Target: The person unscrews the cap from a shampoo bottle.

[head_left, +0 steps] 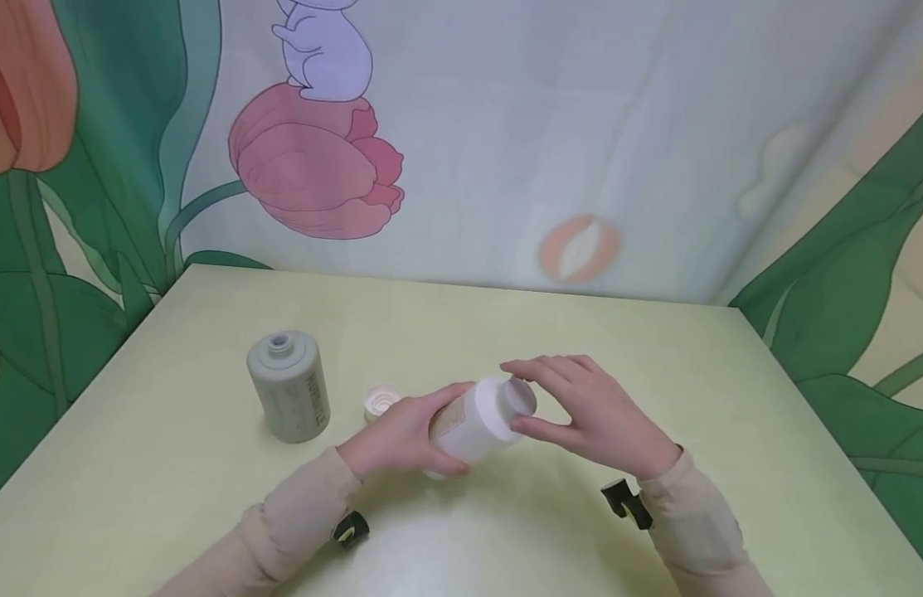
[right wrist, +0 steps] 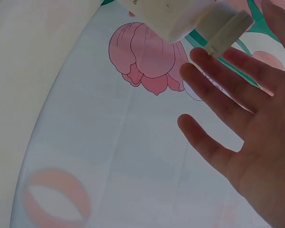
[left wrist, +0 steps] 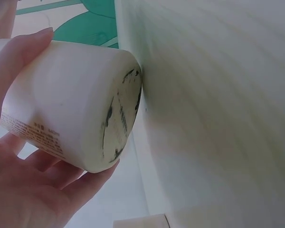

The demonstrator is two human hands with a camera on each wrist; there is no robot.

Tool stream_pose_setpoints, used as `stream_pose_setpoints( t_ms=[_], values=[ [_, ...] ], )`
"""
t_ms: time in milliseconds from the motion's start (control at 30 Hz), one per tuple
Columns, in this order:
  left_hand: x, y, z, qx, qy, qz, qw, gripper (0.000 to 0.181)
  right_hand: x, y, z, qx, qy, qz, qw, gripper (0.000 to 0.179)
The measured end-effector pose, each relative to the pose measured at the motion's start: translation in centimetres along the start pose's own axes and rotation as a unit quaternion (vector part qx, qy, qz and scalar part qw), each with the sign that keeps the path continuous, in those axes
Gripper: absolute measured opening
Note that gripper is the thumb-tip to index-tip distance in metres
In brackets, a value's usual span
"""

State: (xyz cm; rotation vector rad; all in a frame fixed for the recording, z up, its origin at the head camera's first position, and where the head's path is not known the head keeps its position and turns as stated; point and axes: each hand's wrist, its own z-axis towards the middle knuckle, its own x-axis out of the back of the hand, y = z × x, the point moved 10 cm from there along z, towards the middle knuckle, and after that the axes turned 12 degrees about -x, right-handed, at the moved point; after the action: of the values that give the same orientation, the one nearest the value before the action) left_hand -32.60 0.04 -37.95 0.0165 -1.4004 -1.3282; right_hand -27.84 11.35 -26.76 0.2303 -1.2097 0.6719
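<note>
My left hand [head_left: 405,439] grips the white bottle [head_left: 472,431] round its body, holding it tilted above the table with its top toward the right. In the left wrist view the dark-marked bottom of the bottle [left wrist: 118,118] shows, with fingers beneath and the thumb above. At its top end, the thumb and index finger of my right hand [head_left: 606,414] stand round the greyish cap [head_left: 519,398]. The right wrist view shows fingertips at the cap's rim [right wrist: 230,33], the little finger held away. A grey-green bottle [head_left: 289,388] stands upright with an uncovered neck at the left.
A small round white lid [head_left: 381,400] lies on the table behind my left hand. The pale yellow-green table [head_left: 610,332] ends at a printed flower curtain [head_left: 461,166]. Black wrist mounts [head_left: 627,503] hang under the sleeves.
</note>
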Motion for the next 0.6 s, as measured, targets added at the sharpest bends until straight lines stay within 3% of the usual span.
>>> stream_pose_setpoints(
  t_ms=[267, 600],
  values=[
    [-0.06, -0.03, 0.01, -0.004, 0.003, -0.011, 0.9999, 0.084, 0.27, 0.31, 0.13, 0.003, 0.037, 0.013, 0.9992, 0.041],
    [-0.15, -0.2, 0.05, -0.005, 0.002, -0.028, 0.9996, 0.085, 0.04, 0.17, 0.13, 0.019, 0.022, 0.02, 0.9994, 0.035]
  ],
)
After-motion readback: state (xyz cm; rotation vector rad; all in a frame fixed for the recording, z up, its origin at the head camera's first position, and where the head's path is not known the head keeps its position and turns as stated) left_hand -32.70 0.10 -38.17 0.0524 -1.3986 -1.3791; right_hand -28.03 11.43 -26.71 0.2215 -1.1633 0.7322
